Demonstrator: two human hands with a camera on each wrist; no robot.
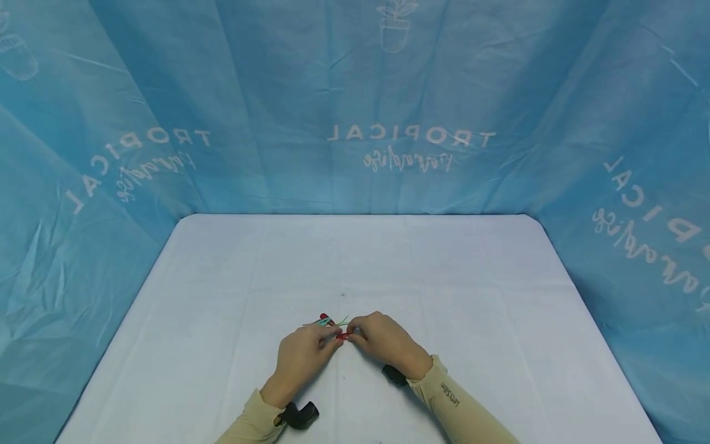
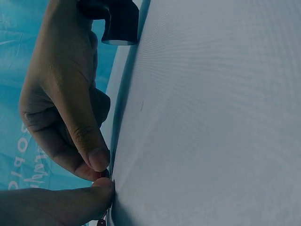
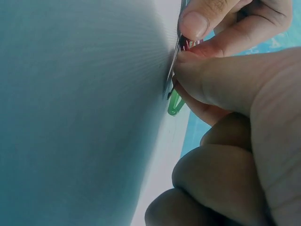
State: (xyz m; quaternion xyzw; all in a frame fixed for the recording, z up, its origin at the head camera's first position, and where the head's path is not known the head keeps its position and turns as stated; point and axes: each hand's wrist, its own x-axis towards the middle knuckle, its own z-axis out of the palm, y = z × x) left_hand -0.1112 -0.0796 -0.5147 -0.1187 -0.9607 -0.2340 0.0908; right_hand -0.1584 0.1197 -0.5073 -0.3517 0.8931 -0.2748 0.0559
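Note:
In the head view my left hand [image 1: 302, 354] and right hand [image 1: 383, 336] meet low over the table's middle, fingertips almost together. Between them shows a small red clip [image 1: 342, 337]; the left thumb and index finger pinch one side, the right thumb and index finger the other. Fingertips cover most of it. Just beyond the left fingers lie another red piece with a rounded end [image 1: 324, 317] and a thin teal piece [image 1: 323, 322]. In the right wrist view a green looped clip [image 3: 175, 103] shows just past the right fingertips.
A white cloth covers the table [image 1: 444, 265]. Blue printed curtains [image 1: 355, 92] hang along its back and both sides. A black wrist camera [image 1: 299, 415] sits at the left wrist, and another black one [image 1: 394, 375] is under the right wrist.

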